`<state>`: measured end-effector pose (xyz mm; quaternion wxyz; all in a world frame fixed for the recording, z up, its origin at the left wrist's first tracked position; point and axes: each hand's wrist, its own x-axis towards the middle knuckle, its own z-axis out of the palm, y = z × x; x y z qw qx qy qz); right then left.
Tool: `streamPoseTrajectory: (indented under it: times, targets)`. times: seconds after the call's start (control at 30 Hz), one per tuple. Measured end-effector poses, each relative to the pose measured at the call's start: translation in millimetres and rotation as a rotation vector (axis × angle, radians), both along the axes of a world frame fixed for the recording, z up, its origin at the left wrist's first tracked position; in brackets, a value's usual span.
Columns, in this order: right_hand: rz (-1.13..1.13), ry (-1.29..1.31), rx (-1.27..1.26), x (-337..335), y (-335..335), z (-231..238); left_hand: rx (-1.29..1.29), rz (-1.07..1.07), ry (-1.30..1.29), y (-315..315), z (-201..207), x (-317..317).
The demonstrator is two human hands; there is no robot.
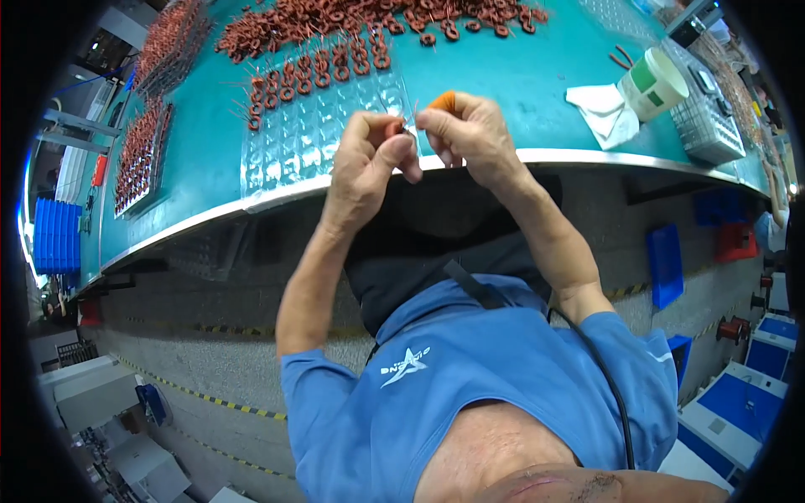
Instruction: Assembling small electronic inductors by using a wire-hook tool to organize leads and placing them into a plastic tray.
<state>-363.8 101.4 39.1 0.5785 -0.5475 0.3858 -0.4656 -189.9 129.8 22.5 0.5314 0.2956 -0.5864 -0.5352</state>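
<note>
Blue cloth of my shirt [520, 369] is closest to me, with the near edge of the green bench [520, 92] beyond it. My hands are raised at the middle of that edge, near each other. My left hand [365, 163] pinches a red-brown coil [394, 128] between thumb and fingers. My right hand [474, 134], an orange cover [443, 101] on one finger, is just beside it with thumb and forefinger drawn narrow; whether they grip one of the thin wires I cannot tell. Left of my hands, a clear tray [281, 159] reaches the near edge, its far rows filled with more coils [321, 71]. Behind it, a heap [310, 25] of loose ones spreads along the far side of the bench. Toward the left edge is another loaded tray [142, 159], with a stack [172, 50] farther back. Toward the right end are a white cloth [605, 117], a green-and-white tub [654, 84] tilted beside it, and a pale basket [700, 109]. Red handles [622, 57] of a tool lie behind the cloth.
</note>
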Motion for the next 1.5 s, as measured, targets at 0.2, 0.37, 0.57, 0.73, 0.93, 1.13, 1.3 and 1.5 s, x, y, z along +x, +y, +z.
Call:
streamPoseTrajectory:
  times: [0.2,0.37,0.57,0.73,0.93,1.13,1.3,1.5]
  targets:
    - [0.144,0.01,0.033,2.6,-6.6,-10.3,0.073,0.006,0.197,15.5,-18.1,-0.3]
    - [0.205,-0.132,0.035,13.8,-7.1,-29.5,0.122,0.069,0.177,18.6,-18.9,1.9]
    - [0.038,0.035,-0.147,31.1,-2.9,-30.9,0.238,0.264,0.173,21.4,-27.3,1.3]
    - [0.151,-0.028,-0.044,37.0,-16.6,-36.4,0.308,0.154,0.295,21.1,-31.1,13.0]
    - [0.189,-0.196,0.062,42.9,-15.3,-38.7,0.249,0.202,0.335,23.1,-33.2,14.4]
    - [0.143,-0.131,0.122,53.4,-18.5,-33.4,0.276,0.273,0.456,21.3,-37.6,12.6]
    - [-0.085,0.13,-0.246,52.4,-9.5,-15.3,0.202,0.444,0.317,22.5,-36.0,19.2]
    - [0.19,0.319,-0.48,78.4,-24.3,-0.7,0.009,0.568,-0.006,18.4,-29.7,35.0]
